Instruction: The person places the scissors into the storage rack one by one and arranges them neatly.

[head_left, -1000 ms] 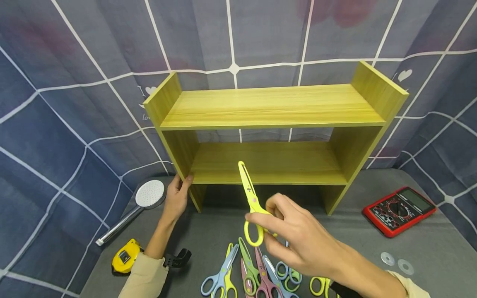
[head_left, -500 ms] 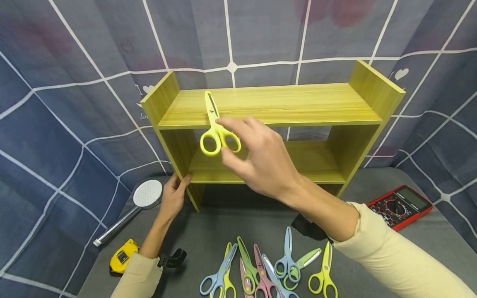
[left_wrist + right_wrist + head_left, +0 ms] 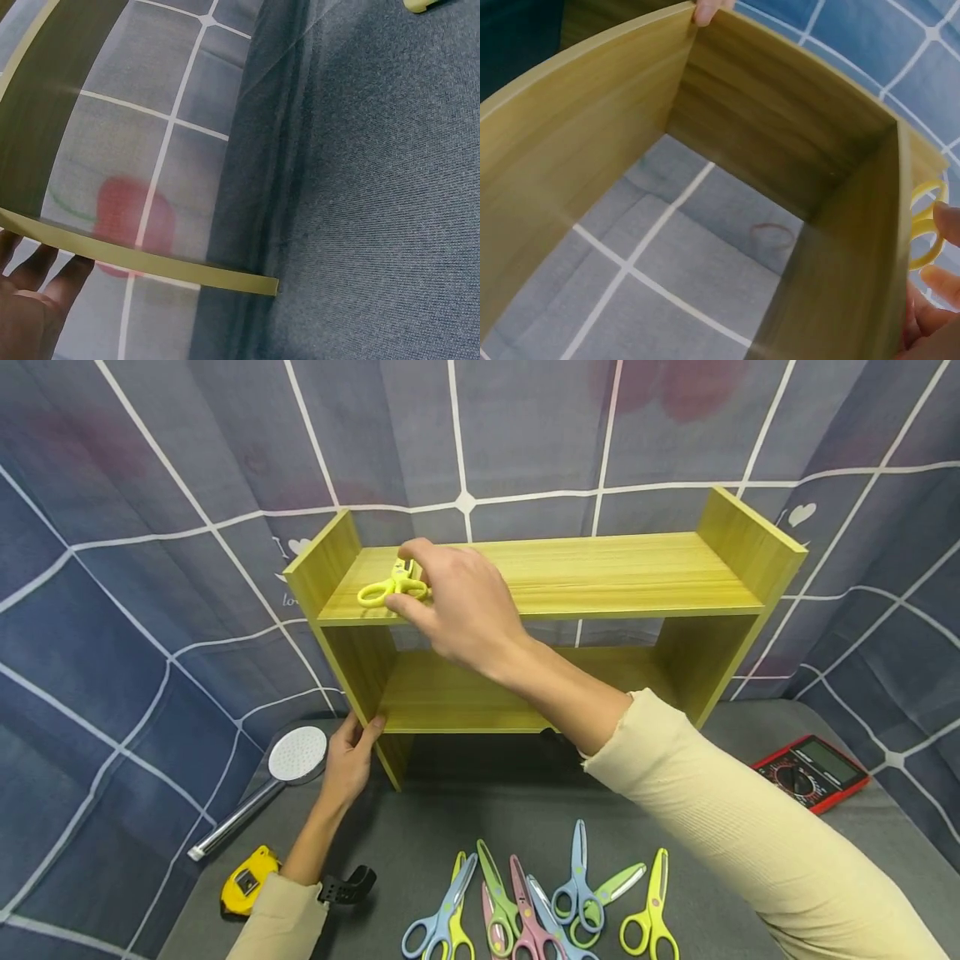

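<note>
A yellow-green wooden shelf unit [image 3: 615, 568] stands against the curtain. In the head view, my left hand [image 3: 349, 764] grips the front edge of its left side panel, thumb by the lower board. Several fingers of that left hand [image 3: 34, 300] touch the panel in the left wrist view. My right hand [image 3: 468, 602] pinches yellow scissors [image 3: 396, 583] at the left end of the top board. Their blades point to the back and are partly hidden by the fingers. The scissors' handle loops [image 3: 924, 225] show at the right edge of the right wrist view.
Several coloured scissors [image 3: 525, 910] lie on the grey cloth in front. A shower head [image 3: 298, 753] and yellow tape measure [image 3: 250, 881] lie at left, a black strap [image 3: 348, 887] beside the left wrist. A red multimeter [image 3: 813, 772] is at right, partly behind the sleeve.
My right hand has carried the yellow scissors up and left from in front of the lower board to the top board's left end. My left hand has stayed on the side panel.
</note>
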Tool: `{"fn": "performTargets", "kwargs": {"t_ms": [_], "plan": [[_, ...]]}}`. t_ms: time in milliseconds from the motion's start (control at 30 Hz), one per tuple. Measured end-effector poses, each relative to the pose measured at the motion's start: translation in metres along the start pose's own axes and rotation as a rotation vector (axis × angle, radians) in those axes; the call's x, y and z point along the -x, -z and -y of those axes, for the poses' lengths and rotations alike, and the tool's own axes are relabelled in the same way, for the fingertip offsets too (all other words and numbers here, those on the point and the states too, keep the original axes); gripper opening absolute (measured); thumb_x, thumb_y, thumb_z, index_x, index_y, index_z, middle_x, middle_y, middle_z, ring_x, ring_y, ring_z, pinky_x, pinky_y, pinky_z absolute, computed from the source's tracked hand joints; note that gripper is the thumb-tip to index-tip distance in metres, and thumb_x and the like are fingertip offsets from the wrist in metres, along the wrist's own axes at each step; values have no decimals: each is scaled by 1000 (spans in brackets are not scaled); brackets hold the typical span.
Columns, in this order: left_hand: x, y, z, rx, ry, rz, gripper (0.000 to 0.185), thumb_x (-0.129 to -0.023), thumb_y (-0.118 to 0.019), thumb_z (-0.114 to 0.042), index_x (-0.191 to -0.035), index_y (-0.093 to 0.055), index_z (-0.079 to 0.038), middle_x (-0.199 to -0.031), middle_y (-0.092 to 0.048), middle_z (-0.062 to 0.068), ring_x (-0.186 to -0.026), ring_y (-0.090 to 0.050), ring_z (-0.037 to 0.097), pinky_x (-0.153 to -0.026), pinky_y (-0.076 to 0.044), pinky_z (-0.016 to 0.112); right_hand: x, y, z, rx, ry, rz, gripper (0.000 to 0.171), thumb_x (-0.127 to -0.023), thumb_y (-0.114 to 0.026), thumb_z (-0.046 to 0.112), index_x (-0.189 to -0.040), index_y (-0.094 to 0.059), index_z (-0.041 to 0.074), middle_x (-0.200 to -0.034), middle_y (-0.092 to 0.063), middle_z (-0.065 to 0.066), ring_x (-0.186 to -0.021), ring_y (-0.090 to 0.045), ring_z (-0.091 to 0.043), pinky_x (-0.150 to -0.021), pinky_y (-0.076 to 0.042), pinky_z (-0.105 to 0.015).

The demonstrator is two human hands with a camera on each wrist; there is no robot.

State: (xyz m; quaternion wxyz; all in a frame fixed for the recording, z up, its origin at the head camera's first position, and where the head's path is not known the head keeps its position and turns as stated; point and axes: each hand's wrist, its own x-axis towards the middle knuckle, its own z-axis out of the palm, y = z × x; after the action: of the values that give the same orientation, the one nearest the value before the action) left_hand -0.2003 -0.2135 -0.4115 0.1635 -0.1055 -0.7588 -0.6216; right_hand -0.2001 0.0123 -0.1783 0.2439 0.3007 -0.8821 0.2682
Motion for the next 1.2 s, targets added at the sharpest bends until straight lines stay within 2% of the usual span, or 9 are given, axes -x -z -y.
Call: {"fn": "performTargets", "kwargs": {"t_ms": [167,300,533,700,767,867,1000,1067,1200], "plan": [[0,-1,1,19,-3,-13,39,-103,-51,-8,-139,-49,7,-126,-58,29,-107,-59,3,-92,-44,18,-14,-14,5,139,37,66,49,-95,-68,36,-135,-57,10,-125,-65,-3,-117,-56,-24,-100,-41,-32],[0,-3,1,21,-1,-15,39,-103,-52,-7,-139,-49,6,-126,-58,29,-107,-59,3,-92,-44,18,-19,-19,8,192,73,90,50,-96,-66,36,-138,-55,10,-125,-66,-2,-115,-58,-23,-97,-43,-33],[-1,-3,1,18,11,-26,37,-103,-53,-8,-137,-52,5,-124,-59,29,-106,-60,5,-93,-44,19,-14,-17,7,173,44,128,50,-99,-57,43,-139,-54,14,-128,-62,-2,-118,-55,-23,-97,-43,-36],[0,-3,2,23,11,-33,37,-103,-53,-8,-137,-52,5,-124,-59,28,-106,-60,5,-93,-44,19,2,-15,5,115,99,88,46,-98,-60,36,-136,-57,11,-122,-63,-5,-112,-57,-23,-95,-43,-37],[0,-3,2,22,12,-36,38,-103,-53,-9,-138,-52,4,-124,-59,27,-106,-60,5,-93,-44,19,14,-15,4,69,133,56,43,-97,-61,31,-134,-59,8,-119,-62,-6,-109,-57,-22,-94,-43,-36],[1,-3,2,19,8,-41,39,-102,-53,-9,-139,-51,4,-125,-59,27,-107,-60,5,-93,-44,20,40,-19,0,-29,222,-49,36,-95,-64,23,-126,-63,4,-120,-60,-12,-111,-55,-25,-99,-40,-36],[1,-2,2,15,4,-39,38,-102,-53,-8,-138,-51,5,-124,-59,28,-106,-60,5,-93,-45,19,93,-29,-8,-160,298,-160,29,-92,-65,15,-118,-65,2,-126,-57,-17,-118,-52,-30,-104,-38,-40],[1,-2,3,15,4,-32,38,-103,-53,-8,-138,-51,5,-125,-59,28,-107,-60,5,-93,-44,19,124,-35,-14,-202,277,-146,27,-92,-65,15,-117,-66,4,-127,-56,-16,-117,-53,-29,-99,-43,-41],[0,-1,3,19,7,-20,40,-103,-52,-10,-140,-49,4,-129,-57,27,-111,-58,5,-95,-43,19,183,-48,-27,-243,131,0,27,-95,-64,22,-120,-66,11,-114,-56,-2,-100,-52,-16,-80,-47,-33]]}}
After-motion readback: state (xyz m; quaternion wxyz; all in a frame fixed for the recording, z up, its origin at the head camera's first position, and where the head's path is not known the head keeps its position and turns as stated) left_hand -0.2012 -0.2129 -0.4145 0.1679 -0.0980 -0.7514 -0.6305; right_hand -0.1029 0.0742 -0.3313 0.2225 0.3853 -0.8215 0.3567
